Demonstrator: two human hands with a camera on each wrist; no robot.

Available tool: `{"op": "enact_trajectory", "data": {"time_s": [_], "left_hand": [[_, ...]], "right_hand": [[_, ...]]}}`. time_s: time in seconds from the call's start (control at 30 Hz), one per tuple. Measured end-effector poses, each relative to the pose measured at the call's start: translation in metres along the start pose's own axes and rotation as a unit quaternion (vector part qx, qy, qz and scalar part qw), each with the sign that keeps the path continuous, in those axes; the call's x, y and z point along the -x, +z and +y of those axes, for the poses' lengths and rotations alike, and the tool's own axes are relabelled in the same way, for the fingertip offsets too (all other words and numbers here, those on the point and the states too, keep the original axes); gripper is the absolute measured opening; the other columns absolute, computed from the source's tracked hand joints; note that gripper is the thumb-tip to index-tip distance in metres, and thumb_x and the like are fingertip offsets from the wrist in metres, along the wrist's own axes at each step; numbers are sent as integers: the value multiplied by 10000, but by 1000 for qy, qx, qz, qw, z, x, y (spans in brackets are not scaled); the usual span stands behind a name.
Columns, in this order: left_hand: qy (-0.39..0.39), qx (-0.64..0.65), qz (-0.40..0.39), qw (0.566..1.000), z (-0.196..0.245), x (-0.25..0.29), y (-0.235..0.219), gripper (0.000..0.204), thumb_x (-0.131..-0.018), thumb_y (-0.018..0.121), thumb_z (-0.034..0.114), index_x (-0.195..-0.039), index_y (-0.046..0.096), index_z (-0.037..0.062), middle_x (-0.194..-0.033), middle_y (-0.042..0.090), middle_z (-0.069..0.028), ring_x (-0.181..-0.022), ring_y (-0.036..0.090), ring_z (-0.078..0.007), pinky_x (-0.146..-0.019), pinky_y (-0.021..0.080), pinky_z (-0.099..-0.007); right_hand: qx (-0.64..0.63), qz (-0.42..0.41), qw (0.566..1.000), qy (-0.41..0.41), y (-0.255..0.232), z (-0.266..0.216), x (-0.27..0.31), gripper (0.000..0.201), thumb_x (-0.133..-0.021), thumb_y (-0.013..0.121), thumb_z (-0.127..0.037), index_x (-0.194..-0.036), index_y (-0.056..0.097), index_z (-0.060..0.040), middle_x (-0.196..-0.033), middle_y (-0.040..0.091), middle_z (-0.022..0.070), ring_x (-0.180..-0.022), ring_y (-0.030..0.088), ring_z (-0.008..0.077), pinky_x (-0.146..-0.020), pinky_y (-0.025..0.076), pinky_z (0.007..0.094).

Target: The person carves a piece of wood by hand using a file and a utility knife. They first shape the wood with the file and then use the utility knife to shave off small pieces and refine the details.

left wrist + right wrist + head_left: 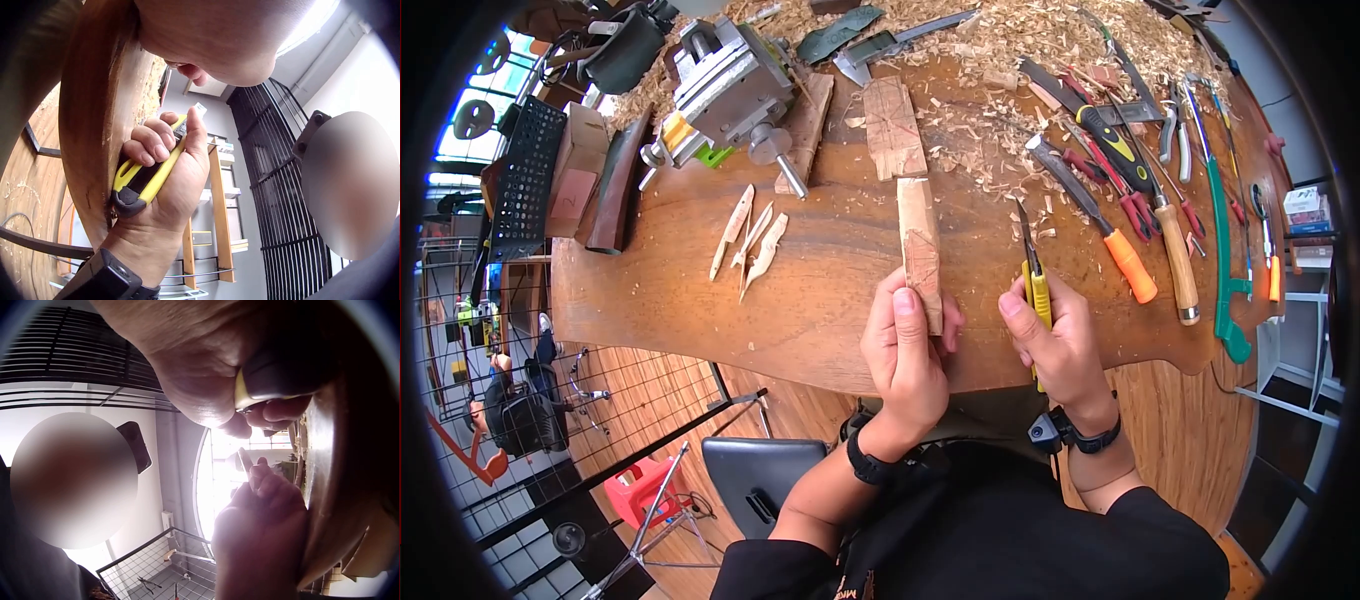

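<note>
My left hand grips the lower part of a narrow wooden block, thumb lying along its near face. Pencil-like lines and a darker patch mark that face. Its far end overlaps a wider marked wood piece in the head view. To the right, my right hand holds a yellow and black utility knife, its dark blade pointing away from me, apart from the block. The left wrist view shows curled fingers round the knife's handle. In the right wrist view, the left hand appears backlit.
Three small carved wood pieces lie left on the wooden table. Behind them stands a metal vise. Wood shavings cover the back. Right are an orange-handled chisel, a wooden-handled tool, pliers and a green saw-like tool.
</note>
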State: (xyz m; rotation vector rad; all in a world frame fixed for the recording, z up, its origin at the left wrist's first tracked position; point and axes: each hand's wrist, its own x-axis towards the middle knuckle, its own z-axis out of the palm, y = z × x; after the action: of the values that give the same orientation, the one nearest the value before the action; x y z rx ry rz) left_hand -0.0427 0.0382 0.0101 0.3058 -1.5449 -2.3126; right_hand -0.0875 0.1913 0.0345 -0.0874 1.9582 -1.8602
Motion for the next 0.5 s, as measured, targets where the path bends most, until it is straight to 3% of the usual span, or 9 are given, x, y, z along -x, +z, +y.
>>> {"op": "enact_trajectory", "data": {"time_s": [0.17,0.5], "left_hand": [[3,1,-7,1000,0,1,0,403,-1131,393,252,-1370,507,-52,-924,663,-120,-632,513,-101,-585,419,-212],[4,-22,-10,1000,-1,2,-1,385,-1116,442,218,-1400,490,-38,-966,660,-106,-663,524,-88,-600,430,-209]], "right_hand": [[5,2,1000,-2,0,0,0,284,-1011,679,-294,-915,592,-42,-707,504,-35,-663,440,52,-593,372,260],[20,10,1000,-4,1,-1,0,291,-1006,682,-298,-904,599,-38,-693,507,-28,-657,448,55,-587,373,265]]}}
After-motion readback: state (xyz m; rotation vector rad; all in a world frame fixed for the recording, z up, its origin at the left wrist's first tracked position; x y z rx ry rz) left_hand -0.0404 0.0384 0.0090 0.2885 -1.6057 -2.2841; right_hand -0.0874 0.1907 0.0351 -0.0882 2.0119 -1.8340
